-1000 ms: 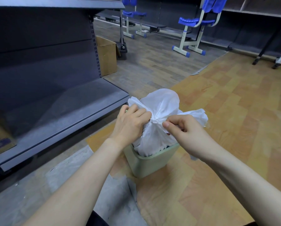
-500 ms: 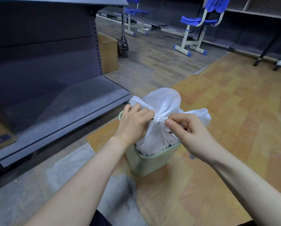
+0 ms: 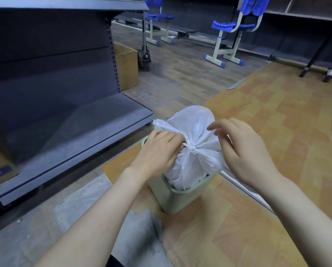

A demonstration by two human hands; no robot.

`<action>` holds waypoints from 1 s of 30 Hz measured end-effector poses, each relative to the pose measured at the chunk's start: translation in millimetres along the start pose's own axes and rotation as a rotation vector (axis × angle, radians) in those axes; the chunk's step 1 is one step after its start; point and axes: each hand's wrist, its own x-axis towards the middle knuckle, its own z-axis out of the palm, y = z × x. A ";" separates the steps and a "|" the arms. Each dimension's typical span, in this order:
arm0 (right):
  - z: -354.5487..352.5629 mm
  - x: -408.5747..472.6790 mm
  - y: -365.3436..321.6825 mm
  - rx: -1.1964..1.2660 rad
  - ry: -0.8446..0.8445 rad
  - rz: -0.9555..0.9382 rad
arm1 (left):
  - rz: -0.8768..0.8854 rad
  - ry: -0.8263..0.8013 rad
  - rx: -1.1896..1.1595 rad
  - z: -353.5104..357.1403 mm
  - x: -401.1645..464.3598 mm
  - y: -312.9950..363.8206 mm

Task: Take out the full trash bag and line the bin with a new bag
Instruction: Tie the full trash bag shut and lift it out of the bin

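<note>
A full white trash bag [image 3: 194,122] sits in a small pale green bin [image 3: 178,199] on the floor. The bag's top is tied in a knot [image 3: 193,150] at its middle. My left hand [image 3: 157,151] grips the bag's left flap just beside the knot, fingers curled into the plastic. My right hand [image 3: 244,151] hovers at the bag's right side with fingers spread and loosely bent, holding nothing; it hides the bag's right flap. No new bag is in view.
A dark grey metal shelf unit [image 3: 65,116] stands close on the left, its low shelf edge near the bin. A cardboard box [image 3: 127,68] sits behind it. Blue chairs [image 3: 230,31] stand at the back. Wood-pattern floor [image 3: 277,112] stretches to the right.
My right hand has let go of the bag's right flap and opened, lifting slightly away. The knot now shows tied. My left hand keeps its grip on the left flap.
</note>
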 end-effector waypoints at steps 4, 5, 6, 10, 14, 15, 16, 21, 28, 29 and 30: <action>17.1 1.8 2.1 -0.241 -0.134 -0.225 | -0.024 -0.014 0.005 -18.4 0.7 7.1; 21.6 1.5 2.5 -0.291 -0.178 -0.240 | -0.018 -0.008 0.013 -22.1 1.4 9.7; 25.7 1.4 3.6 -0.312 -0.203 -0.254 | -0.009 -0.003 0.023 -25.3 1.7 12.4; 25.7 7.3 -2.6 -0.266 -0.325 -0.262 | -0.005 0.057 0.024 -39.0 -3.8 21.5; 18.5 13.1 -13.0 -0.131 -0.509 -0.109 | 0.025 0.082 0.020 -43.0 -14.3 25.5; 18.1 14.0 -14.3 -0.078 -0.500 -0.068 | 0.034 0.043 0.026 -39.1 -19.5 26.0; 18.3 14.8 -14.6 -0.036 -0.472 -0.028 | 0.043 -0.008 0.043 -33.9 -25.1 26.4; 28.4 15.4 -24.2 -0.238 -0.370 -0.010 | 0.135 -0.254 0.193 -5.8 -46.8 22.7; 37.0 14.2 -32.8 -0.237 -0.292 0.105 | 0.077 -0.293 0.208 29.8 -69.0 20.8; 40.2 12.6 -34.7 -0.279 -0.277 0.119 | 0.087 -0.259 0.210 32.1 -69.8 20.5; 41.1 11.1 -39.5 -0.317 -0.277 0.134 | 0.096 -0.232 0.213 33.7 -70.6 20.5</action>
